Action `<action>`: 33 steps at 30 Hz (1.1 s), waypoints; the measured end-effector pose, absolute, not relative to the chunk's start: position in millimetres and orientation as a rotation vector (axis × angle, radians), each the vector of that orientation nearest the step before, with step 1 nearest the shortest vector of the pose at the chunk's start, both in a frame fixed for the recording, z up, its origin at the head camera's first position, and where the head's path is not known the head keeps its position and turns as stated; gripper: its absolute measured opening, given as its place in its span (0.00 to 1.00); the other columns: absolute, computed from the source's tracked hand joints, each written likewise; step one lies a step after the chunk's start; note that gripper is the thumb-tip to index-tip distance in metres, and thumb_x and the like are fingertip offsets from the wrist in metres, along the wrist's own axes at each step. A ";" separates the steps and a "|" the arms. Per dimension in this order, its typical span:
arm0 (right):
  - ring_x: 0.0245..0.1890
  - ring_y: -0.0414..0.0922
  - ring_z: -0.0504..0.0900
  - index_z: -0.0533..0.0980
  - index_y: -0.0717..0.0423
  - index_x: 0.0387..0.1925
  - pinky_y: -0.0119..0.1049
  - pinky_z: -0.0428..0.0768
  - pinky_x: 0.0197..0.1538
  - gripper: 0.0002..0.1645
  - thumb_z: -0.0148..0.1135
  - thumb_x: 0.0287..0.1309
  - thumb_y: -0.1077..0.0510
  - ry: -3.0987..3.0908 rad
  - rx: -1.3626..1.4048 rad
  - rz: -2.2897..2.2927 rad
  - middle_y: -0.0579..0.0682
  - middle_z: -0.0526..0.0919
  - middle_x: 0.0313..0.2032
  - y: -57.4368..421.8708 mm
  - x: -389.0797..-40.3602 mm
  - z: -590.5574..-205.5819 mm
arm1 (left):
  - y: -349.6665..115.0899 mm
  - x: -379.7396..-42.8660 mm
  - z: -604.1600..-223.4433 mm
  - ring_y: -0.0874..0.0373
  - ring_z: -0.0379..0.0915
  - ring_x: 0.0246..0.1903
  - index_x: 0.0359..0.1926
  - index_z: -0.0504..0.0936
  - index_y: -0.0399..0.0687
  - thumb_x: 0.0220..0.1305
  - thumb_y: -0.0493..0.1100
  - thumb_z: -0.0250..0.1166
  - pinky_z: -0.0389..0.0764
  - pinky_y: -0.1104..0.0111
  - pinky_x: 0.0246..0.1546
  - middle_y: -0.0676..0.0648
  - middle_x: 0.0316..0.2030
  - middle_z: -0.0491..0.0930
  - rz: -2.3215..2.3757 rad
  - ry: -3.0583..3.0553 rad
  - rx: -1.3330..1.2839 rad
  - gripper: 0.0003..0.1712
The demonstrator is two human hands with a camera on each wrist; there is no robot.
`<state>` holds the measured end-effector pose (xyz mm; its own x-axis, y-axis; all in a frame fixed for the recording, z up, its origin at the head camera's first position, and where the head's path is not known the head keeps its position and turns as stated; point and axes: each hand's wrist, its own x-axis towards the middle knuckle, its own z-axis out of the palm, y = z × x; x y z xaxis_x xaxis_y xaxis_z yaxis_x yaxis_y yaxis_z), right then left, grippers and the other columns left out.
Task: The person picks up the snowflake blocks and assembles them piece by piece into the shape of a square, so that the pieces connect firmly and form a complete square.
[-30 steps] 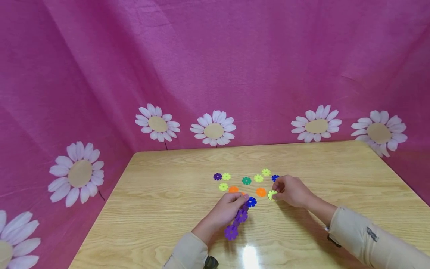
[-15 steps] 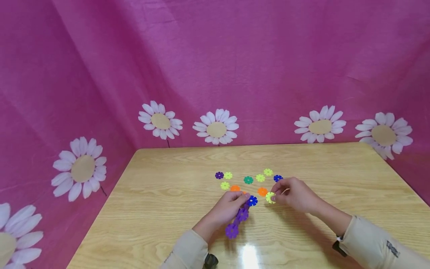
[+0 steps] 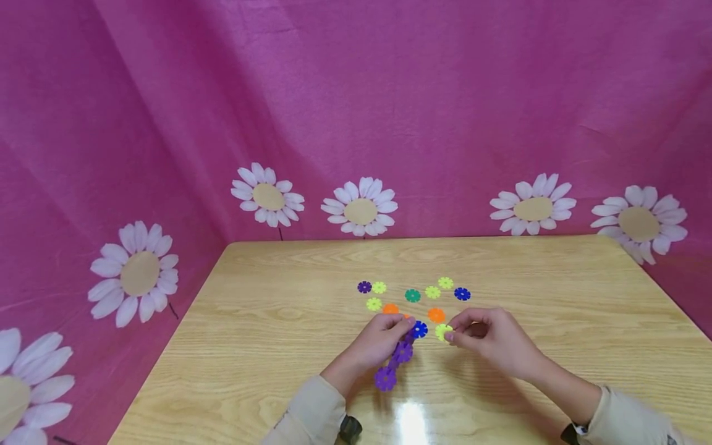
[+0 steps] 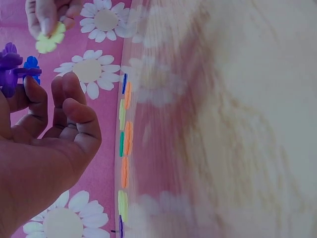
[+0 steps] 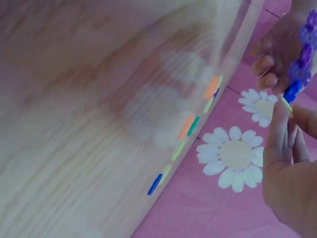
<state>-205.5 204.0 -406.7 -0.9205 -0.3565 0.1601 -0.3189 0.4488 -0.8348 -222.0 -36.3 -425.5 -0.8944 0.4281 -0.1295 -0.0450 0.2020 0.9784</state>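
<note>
My left hand [image 3: 375, 345] pinches a chain of interlocking flower discs above the table. The chain's purple discs [image 3: 385, 378] hang toward me, and a blue disc [image 3: 419, 329] sits at its far end by the fingertips. Between thumb and fingers, my right hand [image 3: 497, 340] pinches a yellow-green disc [image 3: 443, 332] just to the right of the blue one. A small gap separates the two discs in the head view. In the left wrist view the yellow-green disc [image 4: 50, 38] is held up near the purple pieces [image 4: 11, 64].
Loose flower discs lie on the wooden table [image 3: 267, 346] beyond the hands: a green one [image 3: 413, 295], an orange one [image 3: 436, 315], a blue one [image 3: 462, 293], a dark purple one [image 3: 364, 287] and several yellow-green ones [image 3: 432, 292]. A pink daisy-printed cloth [image 3: 434, 123] hangs behind.
My right hand has moved left and toward me, bringing the yellow-green disc closer to the chain's blue end. The left hand holds the chain almost still.
</note>
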 end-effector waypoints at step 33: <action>0.27 0.30 0.84 0.87 0.51 0.29 0.28 0.83 0.29 0.06 0.74 0.52 0.65 2.934 -0.917 -1.494 0.43 0.89 0.28 179.0 -195.0 -406.0 | -31.6 -221.9 -420.1 0.61 0.65 0.28 0.30 0.77 0.39 0.78 0.51 0.52 0.67 0.71 0.30 0.53 0.27 0.72 1.697 2.167 0.403 0.23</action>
